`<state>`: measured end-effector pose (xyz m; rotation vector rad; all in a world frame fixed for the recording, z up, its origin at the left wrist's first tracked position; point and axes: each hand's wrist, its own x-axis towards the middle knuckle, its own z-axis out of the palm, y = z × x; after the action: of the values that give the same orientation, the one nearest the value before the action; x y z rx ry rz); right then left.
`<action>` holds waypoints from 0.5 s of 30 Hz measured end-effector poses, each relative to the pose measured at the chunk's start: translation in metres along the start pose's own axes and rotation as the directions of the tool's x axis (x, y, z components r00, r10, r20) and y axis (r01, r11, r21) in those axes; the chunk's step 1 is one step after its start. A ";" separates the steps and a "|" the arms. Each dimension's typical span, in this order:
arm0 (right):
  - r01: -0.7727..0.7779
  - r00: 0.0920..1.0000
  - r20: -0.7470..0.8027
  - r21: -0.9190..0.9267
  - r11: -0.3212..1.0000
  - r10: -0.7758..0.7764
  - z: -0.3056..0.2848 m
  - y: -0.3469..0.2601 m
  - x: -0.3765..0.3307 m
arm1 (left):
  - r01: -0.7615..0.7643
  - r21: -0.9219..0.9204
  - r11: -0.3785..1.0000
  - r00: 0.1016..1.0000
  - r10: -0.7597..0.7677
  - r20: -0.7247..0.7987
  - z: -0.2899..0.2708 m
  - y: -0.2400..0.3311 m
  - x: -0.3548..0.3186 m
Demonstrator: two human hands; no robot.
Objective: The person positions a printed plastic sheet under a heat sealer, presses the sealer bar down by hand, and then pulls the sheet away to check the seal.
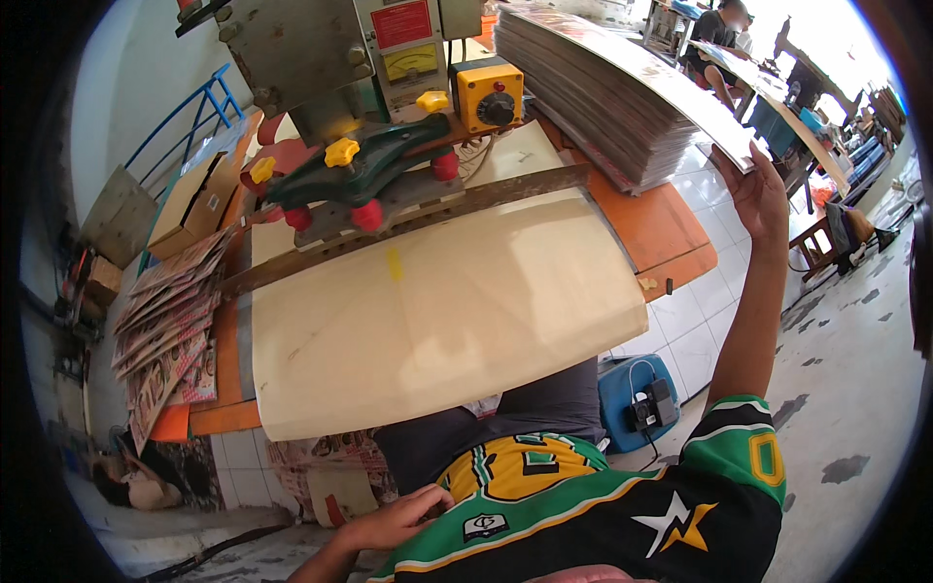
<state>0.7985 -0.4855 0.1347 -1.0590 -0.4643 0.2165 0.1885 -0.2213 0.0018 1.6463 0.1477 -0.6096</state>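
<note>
My right hand (pixel 758 194) reaches far out to the right, thumb and fingers closed on the near corner of the top printed sheet (pixel 680 87). That sheet lies on a tall stack of sheets (pixel 603 117) and juts past its right end. My left hand (pixel 397 520) rests low against my shirt, its fingers curled together, and I see nothing in them. Before me a wide cream board (pixel 447 311) covers the press bed, with a yellow mark near its upper middle. Over its far edge stands a press machine with a dark green clamp plate (pixel 364 170) and yellow knobs.
A metal bar (pixel 408 228) crosses the board's far side. Left lie several printed pieces (pixel 170 321) in a loose pile, beside an open cardboard box (pixel 190 204). An orange tabletop (pixel 661 228) borders the bed. A blue stool (pixel 637 398) carries a charger. Another person sits far right.
</note>
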 end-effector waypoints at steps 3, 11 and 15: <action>0.022 0.998 -0.062 0.062 0.998 -0.019 -0.005 0.001 0.003 | -0.014 -0.045 0.999 1.000 0.013 -0.016 0.000 0.002 0.000; 0.153 0.952 -0.283 0.106 0.983 -0.117 -0.031 0.004 -0.050 | -0.078 0.029 0.997 0.997 0.079 -0.017 -0.005 0.004 0.000; 0.223 0.899 -0.421 0.197 0.955 -0.123 -0.073 0.017 -0.082 | -0.055 0.056 0.997 0.996 0.059 -0.063 -0.014 0.019 0.000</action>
<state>0.7608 -0.5672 0.0685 -0.7891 -0.1483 -0.1073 0.2012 -0.2117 0.0187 1.7181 0.1321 -0.5210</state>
